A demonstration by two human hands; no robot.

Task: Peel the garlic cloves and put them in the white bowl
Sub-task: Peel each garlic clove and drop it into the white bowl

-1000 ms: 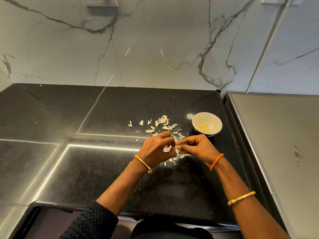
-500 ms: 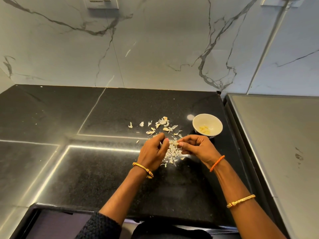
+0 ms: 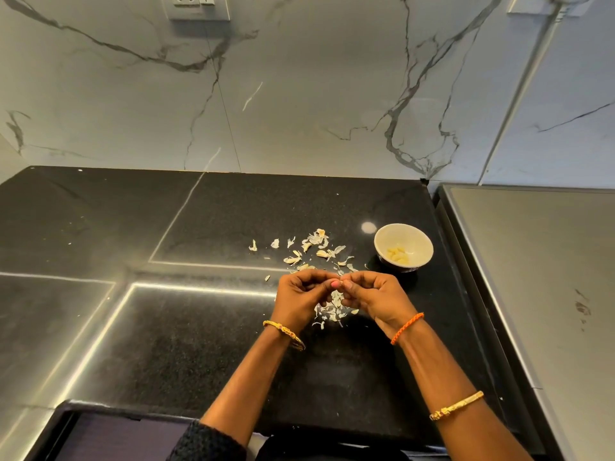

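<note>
My left hand (image 3: 299,294) and my right hand (image 3: 369,294) meet fingertip to fingertip above the black counter (image 3: 199,344). Together they pinch a small garlic clove (image 3: 336,296), mostly hidden by the curled fingers. A heap of pale garlic skins (image 3: 329,311) lies right under the hands. More skins (image 3: 312,247) are scattered just beyond them. The white bowl (image 3: 421,242) stands to the right and behind my right hand, with several peeled cloves (image 3: 397,255) inside.
A marble wall with a socket plate (image 3: 199,6) rises behind the counter. A grey steel surface (image 3: 539,277) adjoins the counter on the right, past a narrow gap. The counter's front edge runs close to my body.
My hands have drawn closer together, fingertips now touching over the skin heap. The left hand has turned so its knuckles face up.
</note>
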